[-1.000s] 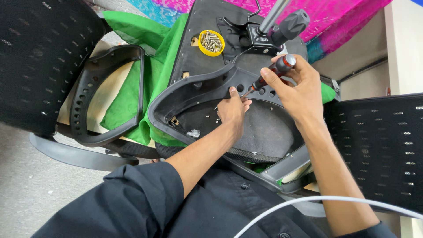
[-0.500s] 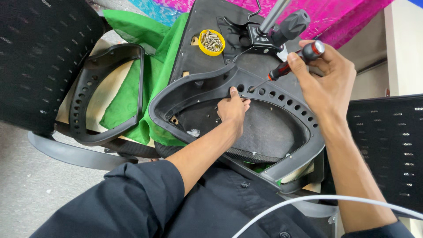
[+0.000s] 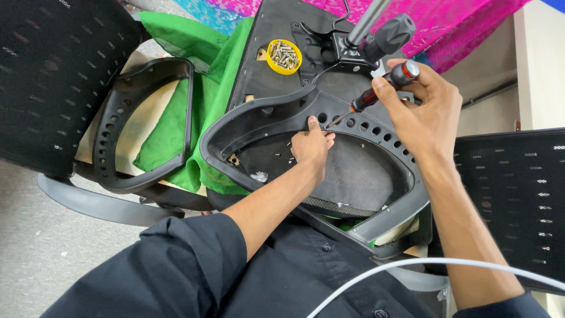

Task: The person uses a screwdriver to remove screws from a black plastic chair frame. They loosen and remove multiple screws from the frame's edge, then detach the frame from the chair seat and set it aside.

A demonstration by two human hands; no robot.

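My right hand (image 3: 425, 112) grips a red-and-black screwdriver (image 3: 376, 89) whose tip points down at the row of holes in a black curved plastic armrest frame (image 3: 268, 115). My left hand (image 3: 311, 146) rests inside the frame with its fingers pressed against the inner edge by the holes. It may pinch a small screw, but that is too small to tell. The frame lies on an upturned black chair seat (image 3: 347, 176).
A yellow lid holding several screws (image 3: 283, 56) sits on the seat base near the chair's lever knob (image 3: 391, 32). A second armrest frame (image 3: 144, 126) lies at left on green cloth (image 3: 197, 100). Mesh chair backs (image 3: 512, 200) stand at both sides. A white cable (image 3: 412, 271) crosses below.
My right hand lifted the screwdriver up and right from the holes, then brought it back down and left. My left hand stayed in place on the frame.
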